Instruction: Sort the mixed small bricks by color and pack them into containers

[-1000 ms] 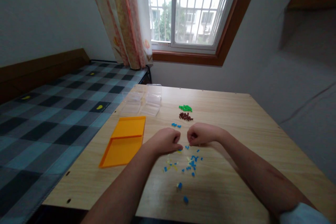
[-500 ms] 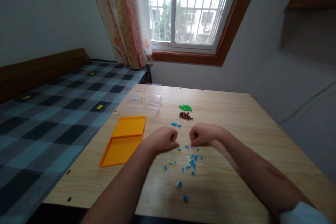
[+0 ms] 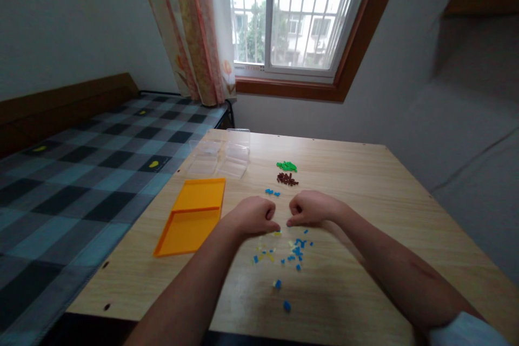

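My left hand (image 3: 256,215) is closed, its thumb tip beside a small yellow piece (image 3: 277,234) on the table. Whatever may be between its fingers is hidden. Opposite it, my right hand (image 3: 311,207) is closed too, with its fingertips down on a small blue piece (image 3: 288,225), which they mostly cover. Nearer to me lies a loose scatter of blue plastic pieces (image 3: 298,251), with pale yellow pieces (image 3: 271,257) to its left. Two larger blue pieces lie closest, one (image 3: 278,284) with a pale bit beside it and one (image 3: 287,306) alone.
Beyond my hands lie a few blue pieces (image 3: 272,193), a brown pile (image 3: 287,179) and a green pile (image 3: 287,166). An orange two-part tray (image 3: 196,208) stands left on the wooden table (image 3: 357,173). Clear plastic boxes (image 3: 235,159) are behind it, and a bed (image 3: 101,162) adjoins.
My right hand has moved slightly left, and its fingertips now cover the blue piece. My left thumb has shifted a little right, over the blue part by the yellow piece.
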A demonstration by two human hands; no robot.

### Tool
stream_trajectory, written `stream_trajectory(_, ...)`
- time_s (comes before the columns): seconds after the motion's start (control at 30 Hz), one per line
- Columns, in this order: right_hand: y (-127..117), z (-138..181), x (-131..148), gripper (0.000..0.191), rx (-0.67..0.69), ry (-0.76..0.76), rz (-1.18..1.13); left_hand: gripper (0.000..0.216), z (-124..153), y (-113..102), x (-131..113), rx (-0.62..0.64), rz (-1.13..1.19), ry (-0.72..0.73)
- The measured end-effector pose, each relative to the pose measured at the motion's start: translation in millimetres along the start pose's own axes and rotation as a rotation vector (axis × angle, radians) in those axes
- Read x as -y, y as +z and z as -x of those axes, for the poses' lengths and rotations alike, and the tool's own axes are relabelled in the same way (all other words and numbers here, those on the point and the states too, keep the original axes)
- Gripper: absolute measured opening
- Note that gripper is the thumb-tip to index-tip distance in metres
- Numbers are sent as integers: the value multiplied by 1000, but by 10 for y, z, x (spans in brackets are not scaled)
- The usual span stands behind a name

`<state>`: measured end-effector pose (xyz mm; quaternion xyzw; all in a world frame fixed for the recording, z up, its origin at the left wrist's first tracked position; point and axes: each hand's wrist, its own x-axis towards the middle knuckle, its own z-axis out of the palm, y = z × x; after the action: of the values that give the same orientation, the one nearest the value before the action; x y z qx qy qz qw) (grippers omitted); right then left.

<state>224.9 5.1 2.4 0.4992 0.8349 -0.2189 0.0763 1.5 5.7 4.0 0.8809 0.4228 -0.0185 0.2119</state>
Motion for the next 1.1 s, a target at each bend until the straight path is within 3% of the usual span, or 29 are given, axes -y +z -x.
stream_trajectory(0.1,21,-61,-39,41,-41,42,-17,26,-21,10,-9,-20,-27,-10)
stream_trajectory(0.3,90,-240,-56,50,-306,224,-9,26,-35,22,30,-70,26,-4)
stream_trajectory(0.47,107,-269,-100,54,-374,201,-79,25,-21,-8,74,-19,71,1)
stream_trajectory(0.53,97,-239,-118,51,-344,125,-114,26,-18,-14,92,3,84,10)
stream_trajectory(0.73,5,-72,-56,43,-34,-122,-162,37,-9,13,113,22,60,39)
stream_trajectory(0.97,-167,49,-59,40,39,-56,-166,33,-8,0,36,11,8,-7)
stream_trajectory(1.1,-238,98,-149,40,121,-2,-170,26,-40,12,-20,-64,-4,-90)
